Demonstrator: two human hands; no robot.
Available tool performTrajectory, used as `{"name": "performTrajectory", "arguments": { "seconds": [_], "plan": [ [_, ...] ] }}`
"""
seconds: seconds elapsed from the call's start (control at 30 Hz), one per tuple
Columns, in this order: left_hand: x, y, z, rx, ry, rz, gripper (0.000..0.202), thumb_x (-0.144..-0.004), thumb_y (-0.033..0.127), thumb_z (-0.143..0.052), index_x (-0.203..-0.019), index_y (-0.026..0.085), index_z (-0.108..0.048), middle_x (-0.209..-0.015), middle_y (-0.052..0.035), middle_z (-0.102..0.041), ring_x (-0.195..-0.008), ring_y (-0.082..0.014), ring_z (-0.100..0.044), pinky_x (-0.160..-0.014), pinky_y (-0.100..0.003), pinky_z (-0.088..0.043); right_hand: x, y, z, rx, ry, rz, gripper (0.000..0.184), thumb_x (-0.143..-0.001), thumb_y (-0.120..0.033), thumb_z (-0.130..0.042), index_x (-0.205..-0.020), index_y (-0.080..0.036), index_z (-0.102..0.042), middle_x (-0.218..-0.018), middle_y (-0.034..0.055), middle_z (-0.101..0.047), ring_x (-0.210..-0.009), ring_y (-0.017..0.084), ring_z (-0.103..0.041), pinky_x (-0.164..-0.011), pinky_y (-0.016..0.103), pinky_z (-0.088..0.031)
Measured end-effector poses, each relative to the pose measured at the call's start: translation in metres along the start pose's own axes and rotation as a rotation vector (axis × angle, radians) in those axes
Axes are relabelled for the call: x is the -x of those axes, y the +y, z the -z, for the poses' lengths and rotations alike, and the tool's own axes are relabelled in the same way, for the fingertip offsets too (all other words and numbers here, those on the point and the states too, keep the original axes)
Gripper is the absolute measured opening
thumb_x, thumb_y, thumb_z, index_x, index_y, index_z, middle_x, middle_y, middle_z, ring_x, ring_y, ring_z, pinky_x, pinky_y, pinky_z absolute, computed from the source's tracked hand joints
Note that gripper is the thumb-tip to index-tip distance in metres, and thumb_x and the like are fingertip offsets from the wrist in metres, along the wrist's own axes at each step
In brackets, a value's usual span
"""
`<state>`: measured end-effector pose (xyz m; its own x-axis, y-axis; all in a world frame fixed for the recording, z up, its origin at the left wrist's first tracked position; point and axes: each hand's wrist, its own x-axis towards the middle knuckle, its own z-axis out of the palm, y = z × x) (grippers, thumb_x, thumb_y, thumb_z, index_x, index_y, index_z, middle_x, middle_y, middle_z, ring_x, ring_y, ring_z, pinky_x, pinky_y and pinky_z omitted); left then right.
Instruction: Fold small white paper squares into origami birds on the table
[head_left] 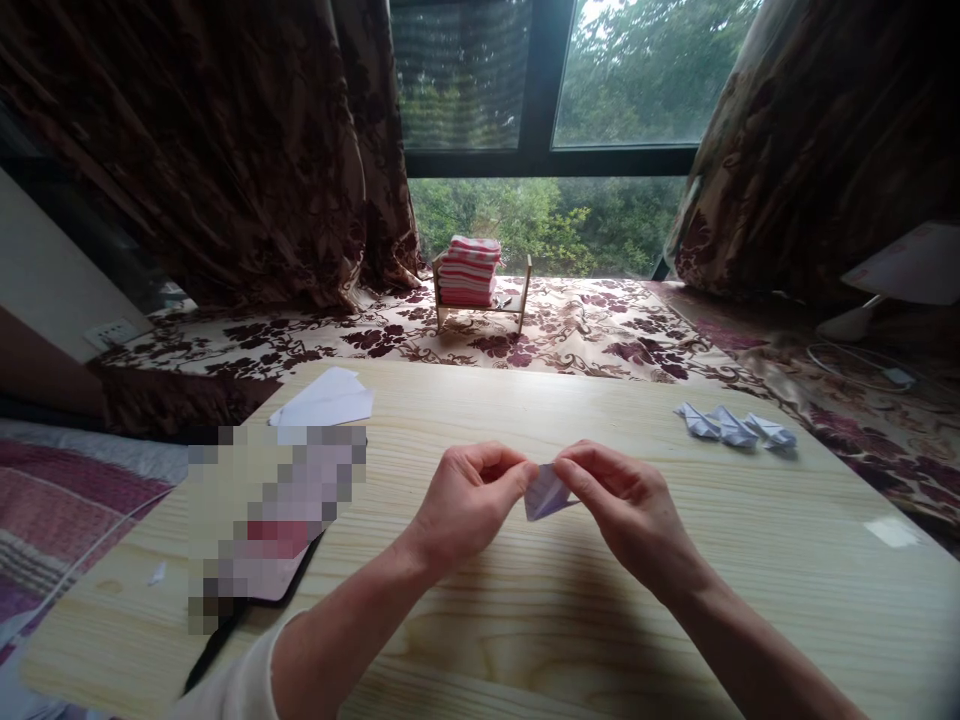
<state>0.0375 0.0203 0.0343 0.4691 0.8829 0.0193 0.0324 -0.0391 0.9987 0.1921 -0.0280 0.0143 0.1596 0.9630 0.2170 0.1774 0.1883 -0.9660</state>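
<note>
Between my two hands, above the middle of the wooden table (420,640), is a small folded piece of paper (547,494), whitish with a pale violet tint. My left hand (471,498) pinches its upper left corner between thumb and forefinger. On the other side, my right hand (619,496) grips the upper right part with thumb and fingertips. The paper's lower point hangs free above the tabletop. Part of it is hidden behind my right fingers.
Several folded white paper pieces (736,427) lie at the table's right rear. White paper sheets (322,398) rest at the left rear, beside a blurred-out flat object (277,520). Beyond the table, a small wooden rack (520,300) holds folded striped cloths (469,272).
</note>
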Motion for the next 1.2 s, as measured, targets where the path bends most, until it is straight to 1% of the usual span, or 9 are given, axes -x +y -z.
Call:
{"name": "performTrajectory", "arguments": {
  "seconds": [0.1,0.3,0.57,0.73,0.8,0.9,1.0,1.07,1.2],
  "plan": [
    [-0.002,0.0,0.002,0.015,0.064,0.04,0.018,-0.068,0.025,-0.069,-0.061,0.01,-0.062,-0.058,-0.0011,-0.059,-0.056,-0.0094,-0.049,-0.053,-0.02,-0.038,0.0,0.001,0.0,-0.035,0.003,-0.038,0.025,-0.081,-0.04,-0.061,-0.071,-0.016,-0.063,-0.068,0.0021,-0.062,-0.067,0.016,-0.057,-0.065,0.028,-0.046],
    [-0.001,-0.003,0.0,-0.003,0.009,0.001,0.018,-0.072,0.026,-0.066,-0.064,0.01,-0.063,-0.06,-0.0004,-0.058,-0.058,-0.0089,-0.049,-0.054,-0.019,-0.038,-0.003,0.003,-0.001,-0.129,-0.044,-0.15,0.026,-0.077,-0.042,-0.066,-0.076,-0.015,-0.065,-0.069,0.0017,-0.063,-0.065,0.013,-0.057,-0.062,0.025,-0.045],
    [-0.001,-0.005,-0.001,-0.051,-0.055,0.003,0.019,-0.076,0.027,-0.059,-0.065,0.012,-0.059,-0.061,0.0011,-0.053,-0.059,-0.009,-0.045,-0.054,-0.021,-0.034,-0.001,0.001,-0.002,-0.079,-0.022,-0.063,0.026,-0.081,-0.04,-0.063,-0.071,-0.016,-0.063,-0.065,0.0,-0.061,-0.061,0.011,-0.054,-0.058,0.023,-0.043],
    [-0.001,-0.005,-0.001,-0.12,-0.192,0.056,0.027,-0.078,0.031,-0.057,-0.057,0.013,-0.054,-0.054,0.0035,-0.045,-0.053,-0.0076,-0.036,-0.05,-0.022,-0.026,-0.004,0.002,0.002,-0.122,0.074,-0.064,0.024,-0.076,-0.04,-0.068,-0.072,-0.016,-0.066,-0.065,0.0,-0.062,-0.061,0.012,-0.055,-0.058,0.023,-0.044],
    [-0.001,-0.006,-0.001,-0.131,-0.216,0.055,0.029,-0.079,0.03,-0.054,-0.055,0.014,-0.052,-0.052,0.0038,-0.042,-0.053,-0.0077,-0.034,-0.05,-0.023,-0.024,-0.005,0.004,0.006,-0.153,0.06,-0.094,0.026,-0.077,-0.042,-0.067,-0.075,-0.016,-0.067,-0.067,0.0005,-0.063,-0.063,0.013,-0.055,-0.061,0.024,-0.045],
    [-0.003,-0.005,0.0,-0.111,-0.156,0.067,0.031,-0.078,0.031,-0.055,-0.052,0.014,-0.052,-0.052,0.0025,-0.044,-0.055,-0.0088,-0.038,-0.053,-0.023,-0.028,-0.007,0.006,0.013,-0.196,-0.02,-0.149,0.035,-0.083,-0.049,-0.056,-0.087,-0.017,-0.07,-0.075,0.0026,-0.066,-0.071,0.016,-0.057,-0.07,0.027,-0.046],
    [-0.004,-0.004,0.001,-0.067,-0.096,0.094,0.032,-0.076,0.034,-0.057,-0.052,0.013,-0.054,-0.054,0.0007,-0.049,-0.056,-0.0101,-0.042,-0.058,-0.024,-0.033,-0.007,0.006,0.017,-0.16,-0.011,-0.19,0.035,-0.079,-0.049,-0.062,-0.093,-0.018,-0.07,-0.082,0.0036,-0.068,-0.076,0.017,-0.058,-0.072,0.029,-0.046],
    [-0.003,-0.004,0.001,-0.035,-0.106,0.102,0.031,-0.076,0.034,-0.057,-0.054,0.013,-0.056,-0.055,0.0001,-0.051,-0.057,-0.0104,-0.044,-0.06,-0.024,-0.035,-0.008,0.004,0.016,-0.141,0.002,-0.204,0.032,-0.073,-0.046,-0.069,-0.088,-0.017,-0.071,-0.078,0.0032,-0.068,-0.074,0.016,-0.058,-0.069,0.027,-0.046],
    [-0.002,-0.006,-0.001,-0.001,-0.183,0.115,0.029,-0.076,0.035,-0.057,-0.057,0.013,-0.057,-0.057,-0.0004,-0.052,-0.058,-0.0108,-0.045,-0.06,-0.025,-0.036,-0.009,0.004,0.012,-0.182,0.006,-0.192,0.03,-0.071,-0.044,-0.071,-0.081,-0.016,-0.07,-0.07,0.0019,-0.066,-0.068,0.014,-0.056,-0.064,0.025,-0.045]
  ]
}}
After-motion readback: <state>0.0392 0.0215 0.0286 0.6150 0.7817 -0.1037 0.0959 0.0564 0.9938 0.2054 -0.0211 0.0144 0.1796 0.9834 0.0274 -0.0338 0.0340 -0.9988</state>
